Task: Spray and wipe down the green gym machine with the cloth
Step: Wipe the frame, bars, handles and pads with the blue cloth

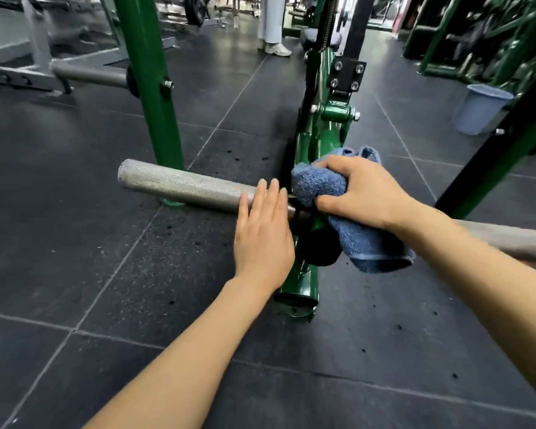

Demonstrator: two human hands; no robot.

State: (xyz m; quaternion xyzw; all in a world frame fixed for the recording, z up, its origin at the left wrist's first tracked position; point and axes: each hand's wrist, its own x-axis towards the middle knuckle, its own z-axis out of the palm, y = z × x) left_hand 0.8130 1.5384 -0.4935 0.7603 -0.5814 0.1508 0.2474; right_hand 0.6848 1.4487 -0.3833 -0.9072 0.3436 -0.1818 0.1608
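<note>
A green gym machine [325,128] runs along the floor from the middle of the view toward the back. A knurled steel bar [183,185] sticks out of it to the left. My right hand [362,190] grips a blue cloth [369,246] and presses it against the green frame where the bar meets it; the cloth's loose end hangs down below my wrist. My left hand [262,230] lies flat with straight fingers on the inner end of the bar, just left of the cloth. No spray bottle is in view.
A green upright post [155,88] stands behind the bar. A grey bin [481,108] sits at the right beside a slanted green beam [502,156]. A person's legs [273,23] stand at the back. Dark rubber tiles [75,243] cover the floor.
</note>
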